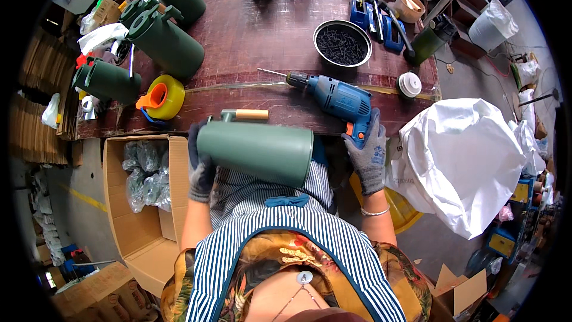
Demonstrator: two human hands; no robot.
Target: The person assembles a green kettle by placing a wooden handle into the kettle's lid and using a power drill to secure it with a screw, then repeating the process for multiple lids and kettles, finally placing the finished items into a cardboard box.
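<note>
My gloved left hand (201, 164) is closed on one end of a green cylindrical can (259, 149), which lies sideways over my lap at the table's near edge. A short wooden handle (252, 114) sticks out along the can's far side. My right hand (367, 152), also gloved, grips the handle of a blue electric drill (339, 96). The drill's long thin bit (271, 72) points left over the table. Beyond the drill stands a round bowl (342, 45) full of black screws.
Several more green cans (170, 45) stand at the table's left beside a yellow tape roll (170, 98). A white lidded cup (409, 84) sits by the right edge. Below the table are an open carton (140, 226) with plastic-wrapped items and a big white bag (462, 161).
</note>
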